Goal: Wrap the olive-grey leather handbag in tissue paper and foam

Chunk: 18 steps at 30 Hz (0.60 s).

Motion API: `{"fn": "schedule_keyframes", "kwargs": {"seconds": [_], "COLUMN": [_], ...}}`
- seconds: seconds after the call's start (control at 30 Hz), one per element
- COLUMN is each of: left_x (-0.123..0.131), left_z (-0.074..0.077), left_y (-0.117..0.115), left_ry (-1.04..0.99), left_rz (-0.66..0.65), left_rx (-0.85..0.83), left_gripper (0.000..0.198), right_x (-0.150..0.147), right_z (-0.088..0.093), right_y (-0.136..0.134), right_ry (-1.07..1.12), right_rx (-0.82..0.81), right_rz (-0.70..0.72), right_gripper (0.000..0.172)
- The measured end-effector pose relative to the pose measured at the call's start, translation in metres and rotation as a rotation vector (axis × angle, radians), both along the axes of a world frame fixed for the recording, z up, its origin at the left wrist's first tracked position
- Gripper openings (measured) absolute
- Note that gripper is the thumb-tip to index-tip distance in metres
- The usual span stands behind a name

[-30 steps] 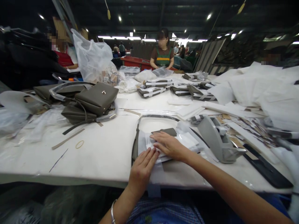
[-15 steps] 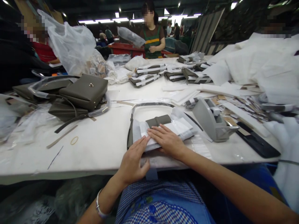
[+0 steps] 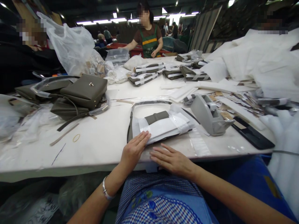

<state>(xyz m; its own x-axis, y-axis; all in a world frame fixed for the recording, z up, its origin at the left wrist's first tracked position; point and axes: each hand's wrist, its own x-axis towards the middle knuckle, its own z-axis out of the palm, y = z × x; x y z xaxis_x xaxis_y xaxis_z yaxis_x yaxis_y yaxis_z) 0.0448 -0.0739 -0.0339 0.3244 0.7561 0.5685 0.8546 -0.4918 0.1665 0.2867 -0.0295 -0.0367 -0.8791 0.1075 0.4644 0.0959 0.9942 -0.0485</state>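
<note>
White paper (image 3: 167, 127) wraps the grey bag (image 3: 156, 117) at my twelve o'clock. My left hand (image 3: 135, 151) lies flat and open on its seven-o'clock corner, probably pinning the wrap; my right hand (image 3: 171, 159) rests open on the table (image 3: 98, 146) beside it.

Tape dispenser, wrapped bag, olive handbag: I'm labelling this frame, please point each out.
tape dispenser (image 3: 205, 116), head view, on its grey side wall.
wrapped bag (image 3: 163, 127), head view, on its white paper wrapping.
olive handbag (image 3: 86, 90), head view, on its front flap.
</note>
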Motion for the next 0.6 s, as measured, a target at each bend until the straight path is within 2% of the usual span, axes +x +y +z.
{"fn": "schedule_keyframes", "kwargs": {"seconds": [0.1,0.23,0.37,0.6], "left_x": [0.000,0.001,0.003,0.004], "left_z": [0.001,0.000,-0.001,-0.011], "left_y": [0.000,0.001,0.000,-0.001], "left_ry": [0.006,0.024,0.027,0.031], "left_rz": [0.001,0.010,0.026,0.050], "left_rx": [-0.004,-0.002,0.046,0.057], "left_gripper": [0.056,0.057,0.055,0.053], "right_x": [-0.005,-0.028,-0.038,-0.024], "right_z": [-0.014,-0.018,-0.018,-0.030], "right_y": [-0.009,-0.012,-0.021,-0.049], "right_ry": [-0.010,0.195,0.329,0.383], "right_rx": [0.047,0.092,-0.010,-0.201], "right_rz": [-0.007,0.050,0.035,-0.048], "right_gripper": [0.044,0.026,0.020,0.024]}}
